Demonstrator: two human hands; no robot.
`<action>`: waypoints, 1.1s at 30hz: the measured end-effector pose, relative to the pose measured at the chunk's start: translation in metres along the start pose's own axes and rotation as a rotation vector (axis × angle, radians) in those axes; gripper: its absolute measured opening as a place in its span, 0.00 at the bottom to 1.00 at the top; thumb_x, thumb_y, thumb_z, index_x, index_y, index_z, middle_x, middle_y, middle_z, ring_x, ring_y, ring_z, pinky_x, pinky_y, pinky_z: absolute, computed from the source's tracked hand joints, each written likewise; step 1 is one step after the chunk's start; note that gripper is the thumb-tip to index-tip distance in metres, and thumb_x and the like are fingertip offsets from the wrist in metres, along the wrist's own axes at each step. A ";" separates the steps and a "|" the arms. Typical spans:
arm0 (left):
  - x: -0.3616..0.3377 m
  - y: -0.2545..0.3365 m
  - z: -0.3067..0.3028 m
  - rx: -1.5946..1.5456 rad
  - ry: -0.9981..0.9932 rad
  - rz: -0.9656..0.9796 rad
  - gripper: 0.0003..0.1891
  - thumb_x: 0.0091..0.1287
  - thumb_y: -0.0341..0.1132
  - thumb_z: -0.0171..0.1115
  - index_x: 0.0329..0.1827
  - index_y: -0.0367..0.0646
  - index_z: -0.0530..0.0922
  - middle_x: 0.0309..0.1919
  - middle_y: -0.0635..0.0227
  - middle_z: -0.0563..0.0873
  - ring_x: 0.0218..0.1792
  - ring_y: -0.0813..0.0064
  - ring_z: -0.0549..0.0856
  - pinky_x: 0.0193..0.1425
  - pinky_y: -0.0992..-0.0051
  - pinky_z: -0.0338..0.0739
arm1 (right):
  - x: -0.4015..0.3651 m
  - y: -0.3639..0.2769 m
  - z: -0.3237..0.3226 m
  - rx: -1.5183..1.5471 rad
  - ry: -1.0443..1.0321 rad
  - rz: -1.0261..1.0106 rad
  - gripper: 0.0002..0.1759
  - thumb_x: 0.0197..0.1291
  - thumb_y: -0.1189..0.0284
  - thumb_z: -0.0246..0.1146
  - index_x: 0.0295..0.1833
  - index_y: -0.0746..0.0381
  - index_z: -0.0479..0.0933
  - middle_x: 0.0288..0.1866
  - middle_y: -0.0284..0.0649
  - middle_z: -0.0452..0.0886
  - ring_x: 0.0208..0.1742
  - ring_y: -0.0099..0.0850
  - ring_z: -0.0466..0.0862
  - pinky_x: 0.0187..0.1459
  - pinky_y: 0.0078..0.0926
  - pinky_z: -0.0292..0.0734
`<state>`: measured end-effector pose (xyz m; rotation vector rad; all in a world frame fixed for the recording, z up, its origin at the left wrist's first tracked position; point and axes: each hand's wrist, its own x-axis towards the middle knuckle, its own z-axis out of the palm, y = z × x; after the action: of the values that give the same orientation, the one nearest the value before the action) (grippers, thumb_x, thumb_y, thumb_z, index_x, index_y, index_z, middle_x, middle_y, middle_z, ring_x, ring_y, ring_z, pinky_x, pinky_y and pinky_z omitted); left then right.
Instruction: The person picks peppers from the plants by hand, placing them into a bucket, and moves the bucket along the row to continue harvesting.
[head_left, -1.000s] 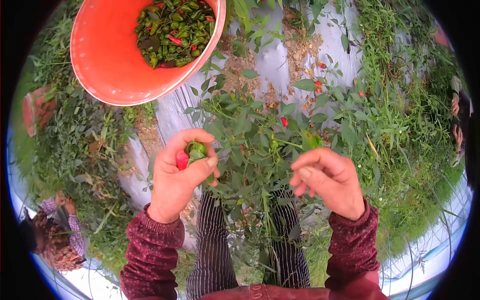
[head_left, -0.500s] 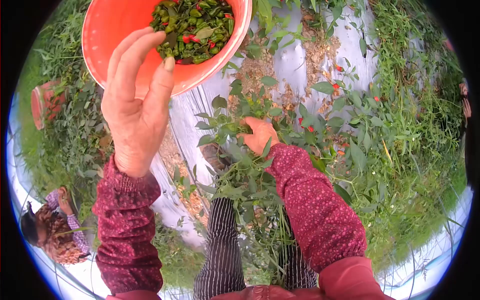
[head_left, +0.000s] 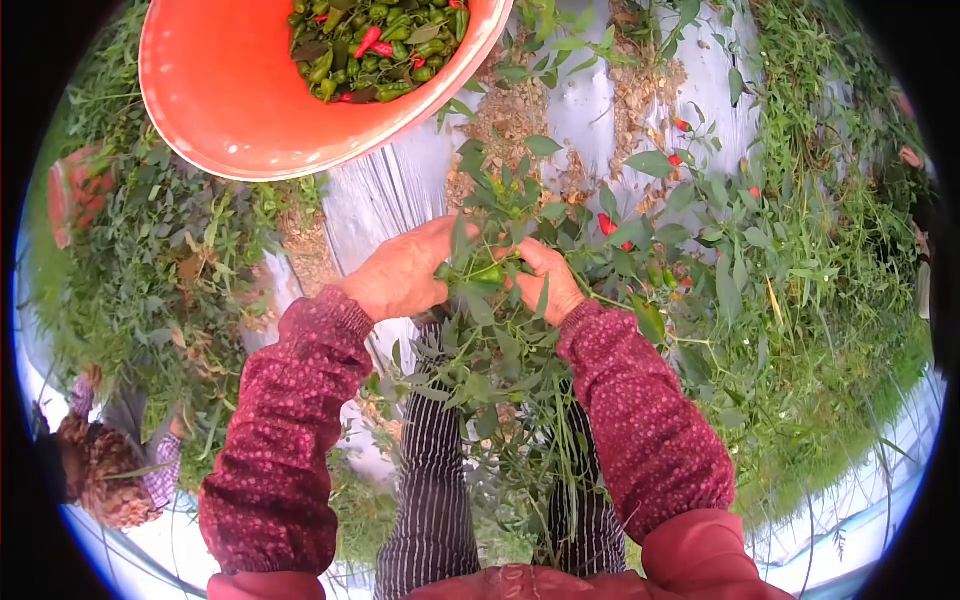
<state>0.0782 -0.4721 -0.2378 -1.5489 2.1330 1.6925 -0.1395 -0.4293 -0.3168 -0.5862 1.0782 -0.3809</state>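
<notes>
A leafy pepper plant [head_left: 490,340] stands between my legs, and both hands are in its upper leaves. My left hand [head_left: 408,272] reaches in from the left with its fingers curled; leaves hide its fingertips. From the right, my right hand [head_left: 550,283] pinches in among the stems, its thumb and fingers close together. A green pepper [head_left: 490,274] shows between the two hands. Above them, an orange-red bucket [head_left: 240,110] is tilted so that I see inside. Green peppers [head_left: 375,50] with a few red ones and leaves lie in it.
Red peppers [head_left: 608,225] hang on plants to the right. Silvery plastic sheeting [head_left: 385,190] covers the ground, with dry soil and leaf litter in places. Another bucket [head_left: 82,195] stands at the far left. Another person [head_left: 110,470] is at the lower left. Dense weeds [head_left: 830,300] grow along the right.
My left hand has come down from the bucket's rim into the plant, fingers now curled. My right hand has moved slightly right. The bucket appears a little higher and further left.
</notes>
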 end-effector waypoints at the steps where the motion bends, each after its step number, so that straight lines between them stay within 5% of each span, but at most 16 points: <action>1: 0.004 0.002 0.002 -0.035 -0.063 -0.035 0.31 0.50 0.27 0.63 0.62 0.48 0.68 0.61 0.60 0.71 0.60 0.58 0.73 0.63 0.67 0.69 | 0.000 -0.003 0.001 0.097 0.022 0.092 0.17 0.49 0.85 0.57 0.46 0.61 0.76 0.48 0.38 0.76 0.52 0.30 0.76 0.54 0.28 0.69; 2: 0.006 0.004 0.003 -0.070 -0.127 -0.069 0.34 0.50 0.28 0.62 0.64 0.53 0.66 0.62 0.60 0.70 0.61 0.59 0.71 0.64 0.67 0.68 | 0.000 -0.004 0.000 0.100 0.027 0.094 0.17 0.49 0.85 0.57 0.46 0.61 0.76 0.48 0.38 0.76 0.52 0.30 0.76 0.54 0.28 0.69; 4: 0.008 0.004 0.005 -0.135 -0.173 -0.158 0.32 0.50 0.30 0.63 0.63 0.52 0.67 0.57 0.61 0.74 0.57 0.60 0.74 0.61 0.69 0.69 | 0.000 -0.005 -0.002 -0.391 -0.050 -0.191 0.18 0.48 0.85 0.59 0.46 0.61 0.75 0.49 0.41 0.76 0.54 0.33 0.75 0.56 0.28 0.68; 7: 0.008 -0.002 0.007 -0.261 -0.259 -0.340 0.30 0.50 0.34 0.65 0.61 0.49 0.70 0.46 0.62 0.81 0.50 0.64 0.80 0.56 0.71 0.72 | -0.001 -0.003 -0.004 -0.485 -0.006 -0.275 0.17 0.49 0.85 0.59 0.46 0.61 0.75 0.48 0.40 0.76 0.53 0.33 0.76 0.55 0.29 0.69; 9: 0.007 -0.014 0.015 -0.526 -0.203 -0.377 0.24 0.53 0.33 0.68 0.54 0.39 0.72 0.39 0.68 0.81 0.42 0.78 0.79 0.50 0.76 0.74 | 0.000 0.000 -0.002 -0.482 0.008 -0.221 0.17 0.48 0.86 0.60 0.46 0.60 0.76 0.52 0.40 0.76 0.56 0.34 0.75 0.57 0.30 0.69; 11: 0.008 -0.012 0.021 -0.616 -0.171 -0.387 0.25 0.54 0.34 0.68 0.55 0.38 0.72 0.40 0.68 0.81 0.43 0.79 0.79 0.50 0.76 0.74 | 0.004 0.012 -0.001 -0.479 0.019 -0.168 0.18 0.48 0.87 0.61 0.45 0.58 0.77 0.55 0.39 0.76 0.59 0.34 0.73 0.59 0.31 0.69; 13: 0.009 -0.015 0.035 -0.704 -0.138 -0.396 0.25 0.55 0.34 0.68 0.55 0.37 0.72 0.42 0.68 0.81 0.43 0.79 0.79 0.50 0.77 0.74 | 0.011 0.031 -0.001 -0.203 0.054 -0.337 0.13 0.51 0.83 0.60 0.44 0.62 0.75 0.46 0.39 0.76 0.51 0.31 0.77 0.50 0.29 0.75; 16: 0.010 -0.017 0.055 -0.539 -0.122 -0.432 0.27 0.56 0.37 0.68 0.58 0.36 0.70 0.45 0.66 0.80 0.45 0.78 0.78 0.51 0.75 0.74 | 0.010 0.031 0.003 -0.076 0.012 -0.342 0.09 0.52 0.79 0.62 0.41 0.63 0.77 0.46 0.39 0.75 0.49 0.29 0.78 0.45 0.30 0.76; 20: 0.014 0.002 0.052 -0.940 -0.032 -0.481 0.32 0.54 0.42 0.70 0.59 0.35 0.69 0.48 0.64 0.80 0.49 0.74 0.78 0.56 0.73 0.71 | 0.005 0.018 0.006 -0.117 0.094 -0.283 0.09 0.50 0.76 0.64 0.39 0.61 0.80 0.43 0.39 0.78 0.48 0.32 0.79 0.43 0.32 0.77; 22: 0.013 0.009 0.044 -1.071 -0.019 -0.544 0.33 0.53 0.43 0.70 0.60 0.35 0.69 0.48 0.64 0.80 0.49 0.73 0.78 0.58 0.72 0.70 | 0.005 0.007 0.004 -0.743 0.075 -0.473 0.10 0.48 0.75 0.65 0.39 0.58 0.81 0.42 0.40 0.80 0.49 0.37 0.78 0.46 0.34 0.76; 23: 0.014 0.014 0.035 -0.988 -0.073 -0.578 0.36 0.52 0.45 0.70 0.61 0.35 0.68 0.50 0.62 0.79 0.51 0.71 0.77 0.59 0.71 0.69 | 0.007 0.016 0.003 -0.743 0.075 -0.472 0.10 0.48 0.75 0.65 0.39 0.58 0.81 0.42 0.40 0.80 0.49 0.37 0.78 0.46 0.34 0.76; 25: 0.017 0.016 0.026 -0.905 -0.126 -0.613 0.38 0.52 0.46 0.70 0.63 0.35 0.67 0.53 0.60 0.77 0.52 0.70 0.77 0.60 0.71 0.68 | 0.010 0.021 0.010 -0.212 0.109 -0.222 0.13 0.45 0.77 0.65 0.40 0.55 0.81 0.42 0.40 0.81 0.49 0.42 0.77 0.50 0.36 0.74; 26: 0.019 0.015 0.024 -0.861 -0.175 -0.607 0.38 0.52 0.47 0.70 0.62 0.36 0.68 0.57 0.57 0.73 0.54 0.68 0.76 0.59 0.69 0.70 | 0.008 0.015 0.011 -0.211 0.108 -0.221 0.13 0.45 0.77 0.65 0.40 0.55 0.81 0.42 0.40 0.81 0.49 0.42 0.77 0.50 0.36 0.74; 28: 0.021 0.010 0.026 -0.818 -0.223 -0.601 0.37 0.52 0.49 0.69 0.62 0.36 0.69 0.61 0.54 0.69 0.56 0.66 0.75 0.58 0.67 0.71 | 0.001 0.001 0.008 -0.773 0.103 -0.365 0.14 0.44 0.78 0.65 0.39 0.55 0.81 0.42 0.41 0.81 0.50 0.42 0.77 0.52 0.37 0.73; 31: 0.021 0.006 0.032 -0.948 -0.320 -0.730 0.31 0.53 0.48 0.67 0.57 0.39 0.75 0.59 0.57 0.71 0.56 0.68 0.75 0.53 0.67 0.74 | 0.000 0.002 0.010 -0.831 0.151 -0.400 0.14 0.44 0.78 0.66 0.39 0.55 0.81 0.43 0.39 0.81 0.50 0.42 0.77 0.52 0.37 0.73; 33: 0.017 0.029 0.027 -0.920 -0.109 -0.782 0.22 0.55 0.46 0.65 0.48 0.42 0.80 0.47 0.66 0.80 0.49 0.75 0.78 0.45 0.69 0.76 | -0.002 -0.004 0.011 -0.871 0.110 -0.368 0.14 0.43 0.78 0.66 0.40 0.55 0.80 0.43 0.39 0.81 0.50 0.42 0.77 0.52 0.37 0.73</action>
<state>0.0354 -0.4659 -0.2374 -1.9528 0.4454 2.3592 -0.1303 -0.4285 -0.3090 -1.5653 1.2258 -0.2463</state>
